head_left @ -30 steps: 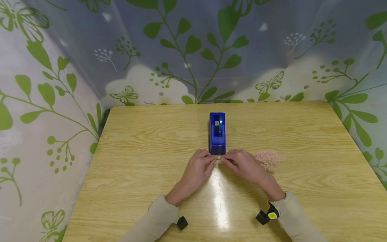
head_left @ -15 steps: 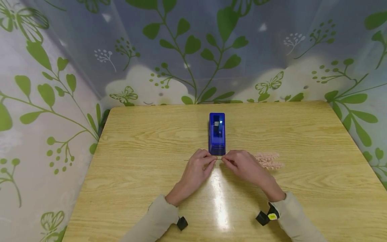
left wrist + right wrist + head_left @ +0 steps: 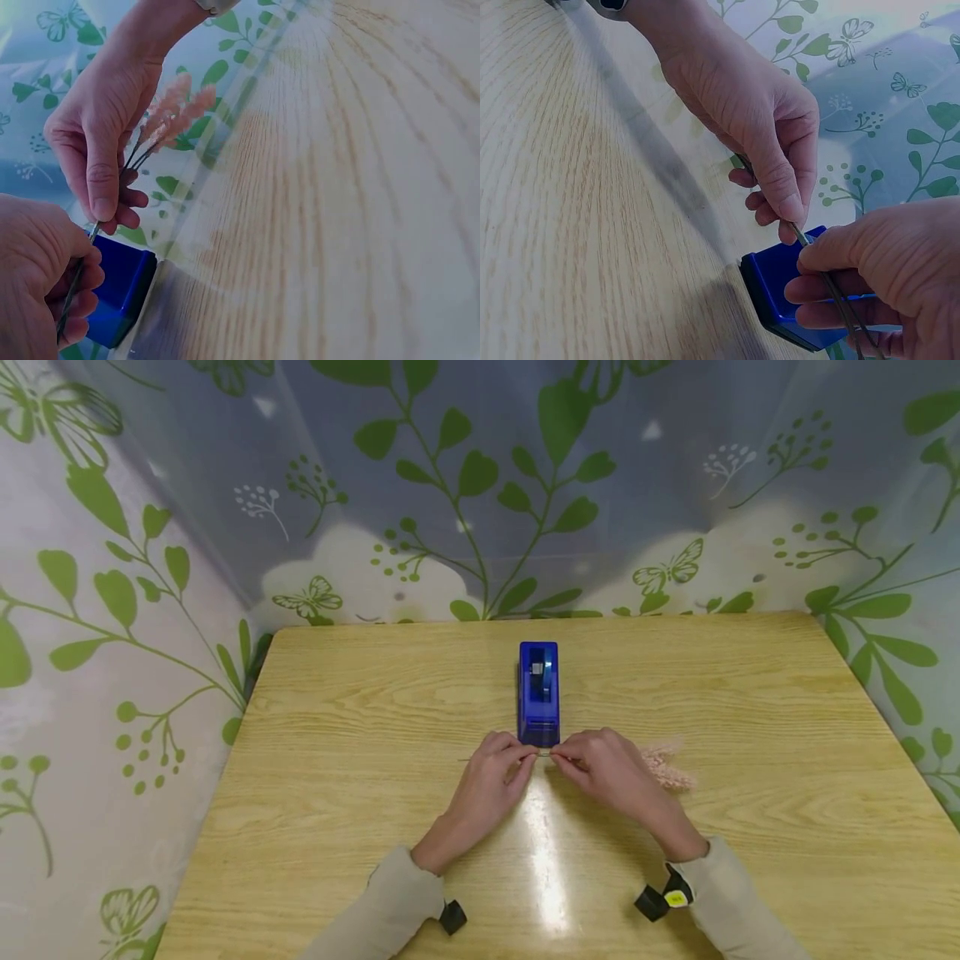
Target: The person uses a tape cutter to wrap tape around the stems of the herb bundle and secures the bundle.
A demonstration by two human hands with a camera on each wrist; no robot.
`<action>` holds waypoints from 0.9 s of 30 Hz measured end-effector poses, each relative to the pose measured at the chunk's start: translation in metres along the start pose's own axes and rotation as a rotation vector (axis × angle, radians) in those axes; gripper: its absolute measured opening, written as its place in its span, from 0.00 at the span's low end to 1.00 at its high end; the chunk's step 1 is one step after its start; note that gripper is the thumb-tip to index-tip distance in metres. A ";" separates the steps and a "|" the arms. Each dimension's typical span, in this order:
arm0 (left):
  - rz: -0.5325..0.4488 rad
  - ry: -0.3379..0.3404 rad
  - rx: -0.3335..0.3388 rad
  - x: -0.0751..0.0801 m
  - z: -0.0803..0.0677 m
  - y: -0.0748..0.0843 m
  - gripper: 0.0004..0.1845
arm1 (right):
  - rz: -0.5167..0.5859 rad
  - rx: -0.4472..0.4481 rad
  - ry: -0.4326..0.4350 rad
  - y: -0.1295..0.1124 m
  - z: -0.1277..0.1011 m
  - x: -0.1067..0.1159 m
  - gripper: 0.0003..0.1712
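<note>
Pink artificial flowers (image 3: pixel 670 770) with fluffy heads lie sideways across both hands, their thin dark stems (image 3: pixel 841 306) running between the fingertips. My left hand (image 3: pixel 486 783) pinches the stems toward their bare ends, which poke out to its left. Close beside it, my right hand (image 3: pixel 606 768) pinches them nearer the heads, with thumb and fingers. A small pale stretch shows on the stems between the two hands; whether it is tape I cannot tell. Just beyond the fingertips stands a blue tape dispenser (image 3: pixel 538 697), its near end almost at the hands.
The wood-grain table (image 3: pixel 360 693) extends around both forearms. Behind and to the left hangs a curtain (image 3: pixel 420 485) printed with leaves and butterflies. A black wrist camera (image 3: pixel 452 917) sits at the left cuff, another black camera (image 3: pixel 651 902) at the right.
The pink flower heads have turned about their stems, first spreading apart, now angling more toward me. Both hands keep their pinch in nearly the same place. The dispenser has stayed put.
</note>
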State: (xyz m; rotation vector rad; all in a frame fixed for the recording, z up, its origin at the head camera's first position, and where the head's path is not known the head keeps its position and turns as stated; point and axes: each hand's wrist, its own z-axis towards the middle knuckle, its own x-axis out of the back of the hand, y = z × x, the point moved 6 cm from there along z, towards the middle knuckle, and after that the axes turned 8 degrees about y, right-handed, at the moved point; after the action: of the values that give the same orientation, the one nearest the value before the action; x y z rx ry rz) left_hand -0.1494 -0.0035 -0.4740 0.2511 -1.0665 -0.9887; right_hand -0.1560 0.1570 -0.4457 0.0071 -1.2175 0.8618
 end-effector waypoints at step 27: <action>-0.036 -0.113 -0.030 0.001 0.017 -0.003 0.06 | 0.052 -0.106 -0.071 0.012 -0.003 -0.012 0.12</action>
State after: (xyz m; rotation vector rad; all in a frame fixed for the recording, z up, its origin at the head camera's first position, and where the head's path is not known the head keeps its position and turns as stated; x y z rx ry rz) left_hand -0.1645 -0.0013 -0.4668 0.1919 -1.1521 -1.0604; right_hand -0.1618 0.1598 -0.4618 -0.0807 -1.3335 0.8472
